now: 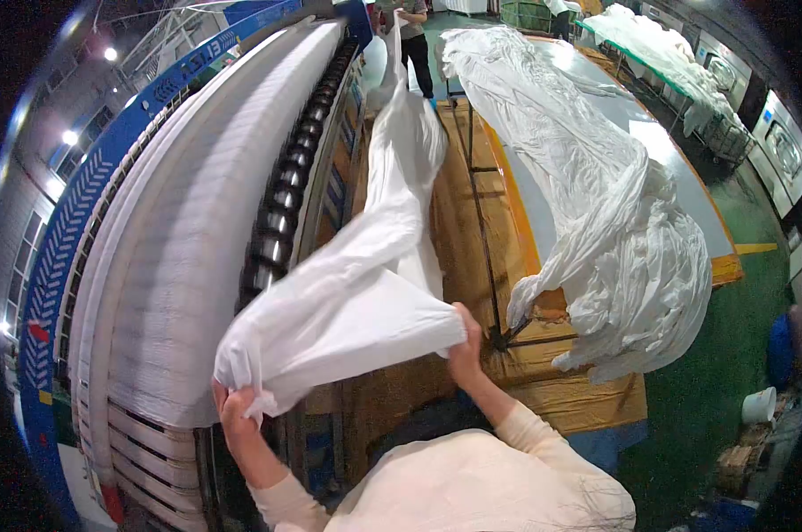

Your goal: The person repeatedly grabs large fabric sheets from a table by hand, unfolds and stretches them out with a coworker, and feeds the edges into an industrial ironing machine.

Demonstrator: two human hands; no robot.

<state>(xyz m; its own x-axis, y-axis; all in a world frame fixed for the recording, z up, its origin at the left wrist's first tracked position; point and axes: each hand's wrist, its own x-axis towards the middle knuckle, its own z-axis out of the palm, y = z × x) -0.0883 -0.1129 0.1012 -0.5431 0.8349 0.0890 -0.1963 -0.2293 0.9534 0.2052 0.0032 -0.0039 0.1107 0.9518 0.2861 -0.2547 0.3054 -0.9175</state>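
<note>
A long white sheet (365,257) hangs stretched between me and a co-worker (411,44) at the far end, whose raised hand grips its other end. My left hand (237,410) is closed on one corner, near the front end of the ironing machine (166,337). At the sheet's other near edge, my right hand (465,348) is closed on the fabric, and the cloth spans the gap between both hands. The sheet sags in folds along the machine's black spiral roller (281,208).
On the right, a heap of crumpled white sheets (587,195) lies on a long table (658,146) and spills over its near end. Brown cloth (472,239) covers the low area between table and machine. Farther right are washing machines (784,146) and a white bucket (759,406).
</note>
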